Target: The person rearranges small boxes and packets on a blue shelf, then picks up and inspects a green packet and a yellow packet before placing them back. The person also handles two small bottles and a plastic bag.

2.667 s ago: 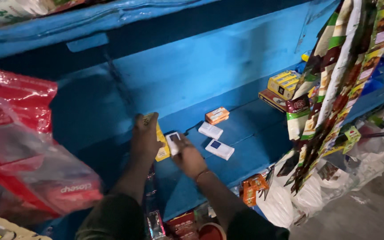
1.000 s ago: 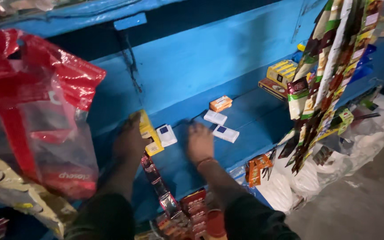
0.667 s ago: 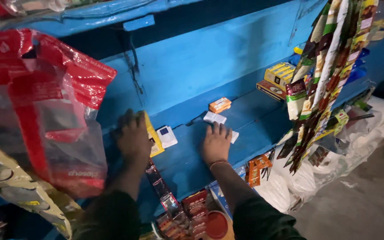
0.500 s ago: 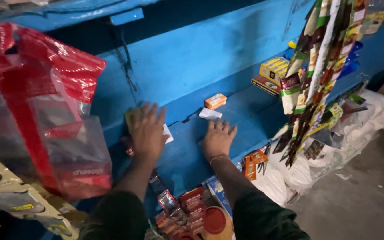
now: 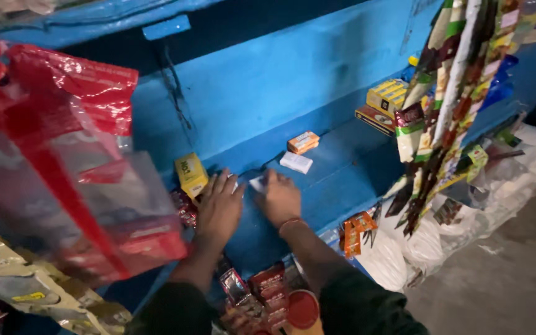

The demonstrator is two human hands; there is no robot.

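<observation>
Dim, soft light; slight blur, glare on the red plastic bag [image 5: 63, 161].

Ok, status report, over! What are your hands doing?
Left hand, right hand flat on blue shelf. White box peeks between them. Yellow box beside left hand.

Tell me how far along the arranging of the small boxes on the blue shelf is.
Looks done: an orange box and a white box lie flat further along the blue shelf, and a yellow box stands beside the left hand. In hand: both palms press down side by side, the right hand covering a small white box. Left: whatever lies under the hands is mostly hidden.
</observation>
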